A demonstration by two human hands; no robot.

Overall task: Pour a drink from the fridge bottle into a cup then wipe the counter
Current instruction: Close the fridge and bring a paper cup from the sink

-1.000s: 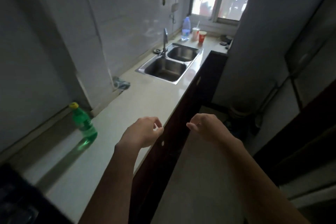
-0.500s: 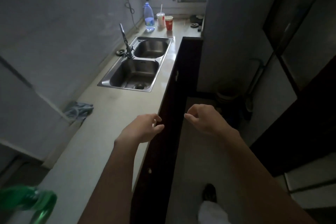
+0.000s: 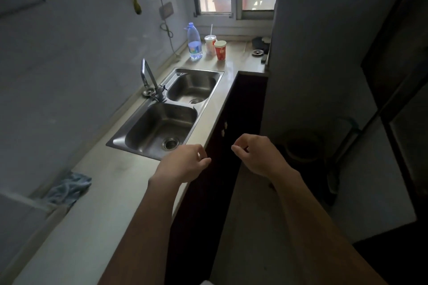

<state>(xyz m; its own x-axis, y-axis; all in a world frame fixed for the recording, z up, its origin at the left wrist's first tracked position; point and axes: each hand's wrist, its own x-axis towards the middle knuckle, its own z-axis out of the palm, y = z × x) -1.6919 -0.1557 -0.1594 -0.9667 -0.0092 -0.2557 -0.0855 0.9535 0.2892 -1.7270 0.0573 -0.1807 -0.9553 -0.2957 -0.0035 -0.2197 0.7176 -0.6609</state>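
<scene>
Pale counter (image 3: 111, 192): blue cloth (image 3: 69, 188) at wall; far end, water bottle (image 3: 194, 41), straw cup (image 3: 210, 44), red cup (image 3: 220, 50).

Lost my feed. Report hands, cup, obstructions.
Left hand, right hand empty, loosely curled. Red cup upright beyond sink, beside straw cup. Cloth on near counter.

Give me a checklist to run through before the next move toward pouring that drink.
1. Left hand free: ok, holds nothing.
2. Right hand free: ok, holds nothing.
3. Red cup upright on the counter: ok.
4. Red cup empty: cannot tell.
5. Fridge bottle at hand: cannot tell; only a clear bottle stands near the red cup.
6. Cloth ready for wiping: ok, lies on the counter.
</scene>
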